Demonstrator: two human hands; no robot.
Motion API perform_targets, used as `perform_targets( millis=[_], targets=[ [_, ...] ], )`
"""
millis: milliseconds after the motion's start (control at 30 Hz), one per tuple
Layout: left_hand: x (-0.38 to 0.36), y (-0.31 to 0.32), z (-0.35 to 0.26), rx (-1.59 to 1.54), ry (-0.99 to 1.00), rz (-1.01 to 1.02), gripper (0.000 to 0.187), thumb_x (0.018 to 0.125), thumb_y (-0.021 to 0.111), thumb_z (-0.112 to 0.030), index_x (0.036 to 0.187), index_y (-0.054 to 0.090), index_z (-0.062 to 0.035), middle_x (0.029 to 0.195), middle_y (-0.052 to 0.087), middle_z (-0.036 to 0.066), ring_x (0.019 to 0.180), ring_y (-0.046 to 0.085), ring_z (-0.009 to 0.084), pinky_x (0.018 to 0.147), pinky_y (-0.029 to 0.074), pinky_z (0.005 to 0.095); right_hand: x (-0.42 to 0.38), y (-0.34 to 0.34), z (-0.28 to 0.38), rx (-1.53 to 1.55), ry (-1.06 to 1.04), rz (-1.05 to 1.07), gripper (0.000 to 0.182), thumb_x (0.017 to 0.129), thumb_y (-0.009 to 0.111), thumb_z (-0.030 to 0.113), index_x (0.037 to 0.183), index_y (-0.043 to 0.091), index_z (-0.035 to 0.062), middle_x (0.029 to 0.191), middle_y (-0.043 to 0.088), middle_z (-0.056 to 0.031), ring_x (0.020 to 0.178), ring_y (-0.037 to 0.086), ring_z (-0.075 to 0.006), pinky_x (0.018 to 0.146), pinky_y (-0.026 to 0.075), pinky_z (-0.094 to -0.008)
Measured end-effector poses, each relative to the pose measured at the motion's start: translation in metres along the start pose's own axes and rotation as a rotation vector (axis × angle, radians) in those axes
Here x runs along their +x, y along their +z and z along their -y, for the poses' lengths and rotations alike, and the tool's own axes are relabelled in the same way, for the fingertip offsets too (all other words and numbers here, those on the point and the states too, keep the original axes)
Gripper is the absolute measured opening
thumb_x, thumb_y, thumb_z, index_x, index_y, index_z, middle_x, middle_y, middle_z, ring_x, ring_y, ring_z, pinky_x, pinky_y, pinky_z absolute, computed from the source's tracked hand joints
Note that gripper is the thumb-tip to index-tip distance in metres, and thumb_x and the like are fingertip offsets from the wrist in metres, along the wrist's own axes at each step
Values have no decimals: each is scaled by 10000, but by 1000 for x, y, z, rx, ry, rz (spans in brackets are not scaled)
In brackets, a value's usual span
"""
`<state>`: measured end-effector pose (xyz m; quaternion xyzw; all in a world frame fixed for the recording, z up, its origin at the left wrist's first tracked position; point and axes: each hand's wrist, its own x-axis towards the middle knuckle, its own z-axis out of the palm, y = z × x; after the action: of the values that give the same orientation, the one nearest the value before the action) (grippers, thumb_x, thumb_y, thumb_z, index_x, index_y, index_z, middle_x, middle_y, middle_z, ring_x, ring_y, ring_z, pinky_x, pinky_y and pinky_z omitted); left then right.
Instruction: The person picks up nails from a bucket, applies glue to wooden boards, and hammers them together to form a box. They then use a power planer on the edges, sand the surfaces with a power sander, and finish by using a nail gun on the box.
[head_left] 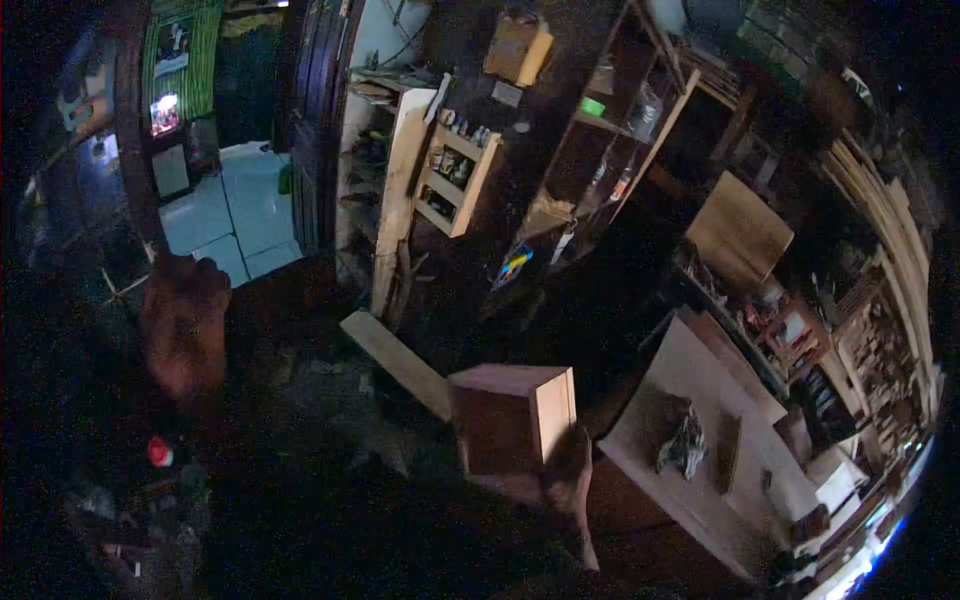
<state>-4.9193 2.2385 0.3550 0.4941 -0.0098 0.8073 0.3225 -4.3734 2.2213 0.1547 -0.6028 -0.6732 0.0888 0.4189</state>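
Observation:
My right hand (pixel 572 480) grips a small wooden box (pixel 497 430) from its lower right side. The box has a dark brown face, a pinkish top and a pale light-wood side, and is held slightly tilted. My left hand (pixel 185 325) is raised at the left, in front of the doorway, dim and somewhat blurred. Its fingers look curled into a fist, and nothing shows in them. Behind the box, a long pale board (pixel 398 362) slants down toward it.
To the right, a pale worktop (pixel 690 440) carries a crumpled cloth-like bundle (pixel 682 440). Beyond stand a small wooden rack (pixel 455 180) with jars, a tall cabinet (pixel 600 150), a brown panel (pixel 740 228) and long wood strips (pixel 885 220). A tiled floor (pixel 230 215) shows through the doorway. Much of the foreground is dark.

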Motion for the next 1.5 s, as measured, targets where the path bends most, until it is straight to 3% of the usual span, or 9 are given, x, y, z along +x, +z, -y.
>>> perform_targets(
  millis=[100, 167, 367, 433, 633, 800, 1100, 1200, 1500],
  targets=[
    [78, -92, 93, 27, -133, 59, 341, 1024, 562, -202, 1241, 589, 60, 1052, 629, 98, 923, 579, 194, 871, 476, 355, 72, 29, 105, 556, 118, -32, 862, 823, 763, 218, 1520, 324, -36, 1505, 438, -207, 1397, 445, -312, 1152, 390, -480],
    [126, -139, 170, 47, -28, -296, 355, 1007, 605, -227, 1248, 596, 33, 912, 578, 44, 846, 557, 160, 799, 451, 304, 122, 69, 140, 647, 147, -54, 904, 831, 822, 332, 1525, 361, -18, 1455, 519, -159, 1338, 504, -268, 1131, 402, -429],
    [369, -256, 360, 731, -202, -5, 334, 965, 676, -336, 1170, 717, -76, 965, 683, 39, 819, 595, 151, 782, 497, 339, 252, 221, 219, 1058, 524, -139, 740, 832, 807, 306, 1400, 470, -27, 1250, 620, -100, 1122, 623, -219, 986, 508, -393],
    [446, -263, 417, 493, -295, 59, 345, 974, 667, -356, 1170, 722, -77, 981, 705, 44, 868, 645, 163, 785, 520, 357, 289, 261, 246, 1105, 561, -151, 702, 819, 778, 262, 1381, 480, -35, 1207, 633, -102, 1087, 630, -216, 960, 515, -380],
    [660, -271, 629, 1348, 174, 697, 328, 964, 643, -353, 1113, 740, -77, 1022, 740, 135, 927, 711, 337, 832, 555, 472, 330, 337, 286, 1188, 795, -396, 452, 808, 657, 237, 1166, 591, -32, 1036, 635, -116, 895, 658, -259, 810, 557, -397],
    [699, -227, 752, 1925, 163, 1161, 328, 951, 638, -347, 1095, 740, -71, 1063, 736, 158, 954, 708, 350, 851, 556, 495, 347, 360, 311, 1030, 898, -540, 394, 802, 636, 279, 1073, 617, -8, 1002, 625, -114, 954, 620, -280, 860, 517, -403],
    [684, -209, 839, 1783, -40, 1265, 330, 948, 659, -321, 1145, 716, -63, 1104, 727, 175, 995, 702, 346, 877, 555, 468, 360, 373, 338, 1199, 761, -725, 335, 865, 568, 249, 1101, 600, 13, 1064, 608, -125, 1014, 592, -285, 897, 503, -436],
    [687, -211, 840, 1701, 8, 1234, 334, 947, 666, -313, 1162, 708, -60, 1118, 724, 180, 1008, 700, 345, 885, 555, 459, 362, 376, 349, 1113, 603, -710, 731, 896, 679, 467, 1392, 472, -28, 1222, 638, -159, 1087, 653, -299, 904, 555, -460],
    [731, -204, 835, 1506, 256, 1038, 356, 944, 687, -287, 1212, 684, -53, 1160, 715, 197, 1049, 694, 342, 911, 554, 432, 355, 377, 340, 1123, 636, -703, 745, 886, 694, 443, 1406, 461, -36, 1256, 627, -158, 1086, 655, -310, 915, 555, -456]
  ],
)
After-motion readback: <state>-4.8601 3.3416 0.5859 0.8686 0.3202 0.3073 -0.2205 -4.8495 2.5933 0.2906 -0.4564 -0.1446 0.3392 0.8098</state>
